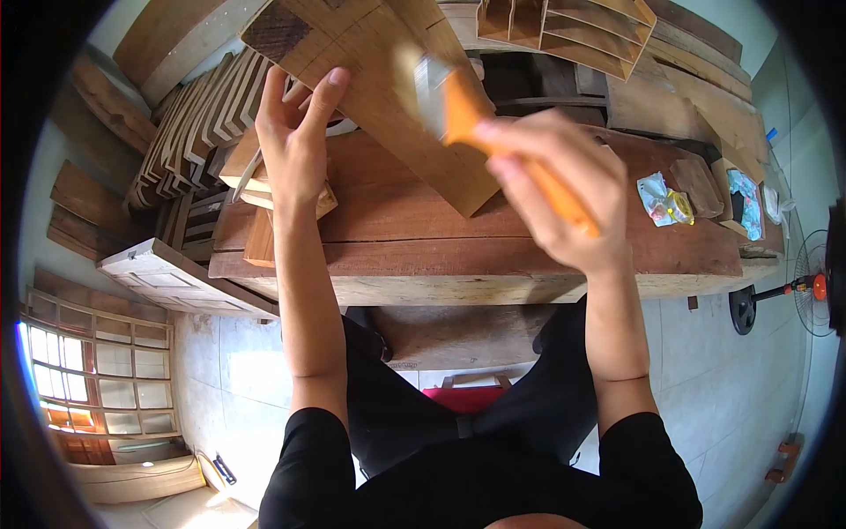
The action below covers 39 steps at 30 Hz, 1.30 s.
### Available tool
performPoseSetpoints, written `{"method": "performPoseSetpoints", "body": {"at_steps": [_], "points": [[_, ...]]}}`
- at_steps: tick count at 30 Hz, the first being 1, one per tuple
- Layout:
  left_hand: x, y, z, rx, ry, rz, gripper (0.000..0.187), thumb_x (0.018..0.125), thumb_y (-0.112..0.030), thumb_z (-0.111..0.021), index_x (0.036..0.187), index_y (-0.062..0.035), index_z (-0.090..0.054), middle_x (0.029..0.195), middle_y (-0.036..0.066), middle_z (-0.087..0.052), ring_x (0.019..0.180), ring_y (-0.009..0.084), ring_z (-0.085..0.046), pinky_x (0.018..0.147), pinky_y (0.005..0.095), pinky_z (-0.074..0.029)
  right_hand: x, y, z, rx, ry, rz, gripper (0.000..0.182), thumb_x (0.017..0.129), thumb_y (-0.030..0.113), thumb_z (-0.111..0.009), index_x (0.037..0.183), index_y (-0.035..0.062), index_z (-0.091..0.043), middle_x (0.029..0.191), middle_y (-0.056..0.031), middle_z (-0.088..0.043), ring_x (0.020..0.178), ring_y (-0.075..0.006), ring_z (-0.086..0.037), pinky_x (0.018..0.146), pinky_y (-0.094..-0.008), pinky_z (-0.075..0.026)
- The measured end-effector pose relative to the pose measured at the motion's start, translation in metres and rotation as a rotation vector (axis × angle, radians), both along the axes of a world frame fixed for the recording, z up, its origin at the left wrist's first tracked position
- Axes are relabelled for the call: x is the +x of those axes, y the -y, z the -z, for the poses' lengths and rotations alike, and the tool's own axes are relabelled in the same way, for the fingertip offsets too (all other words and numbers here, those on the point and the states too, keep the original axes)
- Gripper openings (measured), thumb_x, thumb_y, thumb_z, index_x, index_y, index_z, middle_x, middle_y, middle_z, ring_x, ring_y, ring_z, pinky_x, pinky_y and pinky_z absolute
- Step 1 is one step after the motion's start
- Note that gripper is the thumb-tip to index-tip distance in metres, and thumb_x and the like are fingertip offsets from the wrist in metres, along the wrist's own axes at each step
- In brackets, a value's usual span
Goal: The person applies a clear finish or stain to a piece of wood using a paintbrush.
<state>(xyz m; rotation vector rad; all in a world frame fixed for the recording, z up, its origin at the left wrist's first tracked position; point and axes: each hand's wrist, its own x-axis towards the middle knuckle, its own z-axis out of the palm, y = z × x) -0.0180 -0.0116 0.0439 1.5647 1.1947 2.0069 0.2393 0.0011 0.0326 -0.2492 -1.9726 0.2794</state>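
Note:
My right hand (568, 189) is closed around the orange handle of a paintbrush (463, 106). The brush's metal band and pale bristles, blurred by motion, lie against the face of a wooden board (379, 88). That board is tilted up over the workbench, its lower corner near the bench top. With my left hand (297, 132) I grip the board's left edge; the thumb rests on its face and the other fingers are partly hidden behind it. Small wooden blocks (256, 181) sit just below and left of my left hand.
The reddish wooden workbench (397, 251) spans the front. Curved wooden slats (198, 132) stack at left, beside a white panel (181, 278). A compartmented wooden rack (573, 31) stands at the back. Small packets (663, 201) lie on the right, with a fan (811, 282) beyond.

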Motion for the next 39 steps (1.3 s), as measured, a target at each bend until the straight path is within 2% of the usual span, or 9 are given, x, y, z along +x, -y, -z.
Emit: {"method": "performPoseSetpoints", "body": {"at_steps": [5, 7, 9, 13, 19, 25, 30, 34, 39], "points": [[0.002, 0.000, -0.001, -0.053, 0.022, -0.018, 0.042, 0.096, -0.020, -0.073, 0.127, 0.0021, -0.056, 0.116, 0.020, -0.071, 0.106, 0.0209, -0.068, 0.092, 0.0332, -0.053, 0.002, -0.014, 0.002, 0.074, 0.000, -0.037, 0.018, 0.087, 0.006, -0.075, 0.105, 0.0053, -0.074, 0.088, -0.0076, -0.073, 0.072, -0.0178, -0.069, 0.061, -0.0283, -0.053], [0.000, -0.001, 0.001, -0.019, 0.015, 0.003, 0.042, 0.096, -0.021, -0.073, 0.127, 0.0019, -0.056, 0.116, 0.020, -0.071, 0.105, 0.0209, -0.068, 0.091, 0.0329, -0.054, 0.003, -0.008, -0.002, -0.004, -0.163, 0.132, 0.018, 0.086, 0.001, -0.074, 0.103, 0.0035, -0.072, 0.088, -0.0095, -0.073, 0.071, -0.0176, -0.069, 0.061, -0.0279, -0.053], [0.002, -0.003, 0.003, 0.008, 0.032, 0.010, 0.042, 0.096, -0.022, -0.073, 0.127, 0.0016, -0.057, 0.115, 0.020, -0.071, 0.104, 0.0206, -0.068, 0.090, 0.0325, -0.054, -0.002, -0.007, -0.002, 0.113, -0.160, 0.120, 0.019, 0.085, 0.002, -0.075, 0.104, 0.0039, -0.072, 0.086, -0.0099, -0.073, 0.070, -0.0179, -0.069, 0.061, -0.0286, -0.053], [-0.001, -0.006, 0.003, -0.015, 0.038, -0.027, 0.041, 0.096, -0.024, -0.073, 0.126, 0.0006, -0.058, 0.114, 0.018, -0.072, 0.102, 0.0194, -0.069, 0.087, 0.0311, -0.055, -0.006, 0.004, 0.004, 0.000, 0.060, -0.003, 0.015, 0.089, 0.010, -0.073, 0.103, 0.0087, -0.073, 0.086, -0.0067, -0.076, 0.070, -0.0172, -0.073, 0.062, -0.0285, -0.056], [-0.004, -0.004, 0.004, -0.054, 0.067, -0.062, 0.042, 0.096, -0.024, -0.073, 0.126, -0.0001, -0.058, 0.113, 0.016, -0.072, 0.100, 0.0181, -0.069, 0.084, 0.0307, -0.056, 0.003, -0.015, 0.007, 0.000, -0.024, 0.285, 0.012, 0.091, 0.014, -0.073, 0.102, 0.0082, -0.070, 0.081, -0.0067, -0.073, 0.062, -0.0182, -0.070, 0.054, -0.0311, -0.053], [-0.004, -0.004, 0.004, -0.039, 0.073, -0.052, 0.043, 0.095, -0.024, -0.074, 0.127, -0.0001, -0.058, 0.113, 0.016, -0.072, 0.099, 0.0187, -0.070, 0.083, 0.0307, -0.057, 0.003, -0.006, 0.007, -0.117, 0.201, -0.084, 0.013, 0.090, 0.012, -0.071, 0.103, 0.0117, -0.071, 0.089, -0.0054, -0.075, 0.071, -0.0212, -0.071, 0.063, -0.0323, -0.055], [-0.004, -0.004, 0.003, -0.051, 0.072, -0.076, 0.042, 0.095, -0.024, -0.074, 0.126, 0.0004, -0.060, 0.113, 0.018, -0.072, 0.100, 0.0198, -0.070, 0.081, 0.0306, -0.058, 0.009, -0.016, 0.005, -0.043, -0.009, 0.245, 0.010, 0.093, 0.015, -0.069, 0.103, 0.0115, -0.071, 0.087, -0.0049, -0.073, 0.072, -0.0219, -0.071, 0.064, -0.0338, -0.055], [-0.006, -0.005, 0.003, -0.054, 0.067, -0.075, 0.042, 0.095, -0.025, -0.074, 0.125, 0.0007, -0.060, 0.113, 0.018, -0.072, 0.100, 0.0203, -0.070, 0.080, 0.0311, -0.059, 0.008, -0.003, 0.006, -0.100, 0.307, -0.038, 0.014, 0.094, 0.021, -0.069, 0.105, 0.0133, -0.072, 0.092, -0.0044, -0.074, 0.076, -0.0216, -0.072, 0.067, -0.0342, -0.056], [-0.008, -0.004, 0.004, -0.053, 0.079, -0.059, 0.042, 0.094, -0.025, -0.074, 0.125, 0.0006, -0.060, 0.114, 0.019, -0.072, 0.099, 0.0203, -0.071, 0.080, 0.0312, -0.059, 0.019, -0.022, 0.006, -0.043, 0.123, 0.269, 0.015, 0.094, 0.020, -0.070, 0.107, 0.0138, -0.071, 0.094, -0.0030, -0.075, 0.073, -0.0206, -0.072, 0.063, -0.0320, -0.056]]}}
